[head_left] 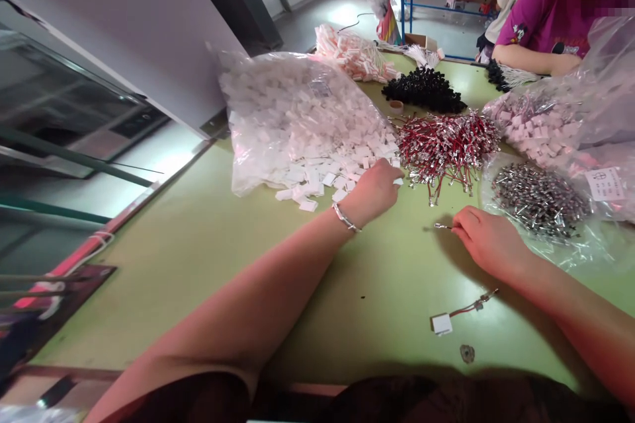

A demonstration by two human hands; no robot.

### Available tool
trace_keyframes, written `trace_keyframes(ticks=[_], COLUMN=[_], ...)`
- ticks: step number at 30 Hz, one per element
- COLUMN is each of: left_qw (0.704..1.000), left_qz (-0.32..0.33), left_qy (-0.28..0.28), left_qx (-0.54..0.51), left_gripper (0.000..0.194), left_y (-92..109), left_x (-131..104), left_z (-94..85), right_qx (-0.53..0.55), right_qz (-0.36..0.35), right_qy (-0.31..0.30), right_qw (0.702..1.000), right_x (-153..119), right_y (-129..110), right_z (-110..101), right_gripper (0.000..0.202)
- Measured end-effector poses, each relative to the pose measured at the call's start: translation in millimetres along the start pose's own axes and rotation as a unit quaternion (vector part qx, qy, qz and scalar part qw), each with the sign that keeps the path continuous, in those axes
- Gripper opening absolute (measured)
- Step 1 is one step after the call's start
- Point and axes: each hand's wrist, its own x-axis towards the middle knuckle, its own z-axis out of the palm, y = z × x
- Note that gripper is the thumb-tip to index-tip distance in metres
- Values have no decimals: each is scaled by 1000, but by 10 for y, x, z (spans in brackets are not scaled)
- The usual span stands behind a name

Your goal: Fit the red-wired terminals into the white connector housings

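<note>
My right hand (489,241) is closed in a pinch on a small metal terminal (441,226), which points left over the green table. At the edge of the pile of white plastic connector housings (317,178), my left hand (378,190) has its fingers drawn together. A white connector housing (398,181) shows at those fingertips. Just beyond both hands lies a heap of red wires with metal terminals (446,142). Nearer my body, a white housing piece (442,324) with a short red wire (464,309) attached rests on the table.
A clear bag (278,89) holds many housings at left. To the right sit loose metal terminals (540,198) on plastic and a labelled bag (605,183). Black parts (424,89) and pinkish-white parts (347,53) lie further back. A person in a purple shirt (540,6) sits opposite.
</note>
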Motion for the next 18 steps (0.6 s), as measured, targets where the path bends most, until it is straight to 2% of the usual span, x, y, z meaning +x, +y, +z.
trace_keyframes(ticks=[4,5,7,8,10,12,15,18], left_qw=[998,995,971,943,862,788,721,674], left_qz=[-31,-45,-73,-86,-112,-149,-193,-210], left_qy=[45,48,15,-18,-86,-125,-144,-152], left_qx=[-36,-79,-227,-321,-486,-584,-650,-691], left_gripper=[23,20,18,22,29,26,14,12], left_y=[65,109,224,288,413,508,576,588], left_x=[-63,-79,-120,-144,-193,-234,-267,-269], left_z=[-67,-84,-101,-97,-55,13,94,99], right_qx=[82,115,186,217,258,265,241,224], right_qz=[31,30,37,44,64,71,56,38], right_qy=[11,24,61,79,106,121,134,144], right_qw=[996,993,980,972,958,954,960,963], right_x=[-30,-30,-26,-24,-25,-30,-40,-44], right_y=[56,75,111,125,142,139,109,76], right_z=[-83,-85,-80,-76,-71,-70,-69,-65], right_gripper=[13,13,14,14,15,15,15,16])
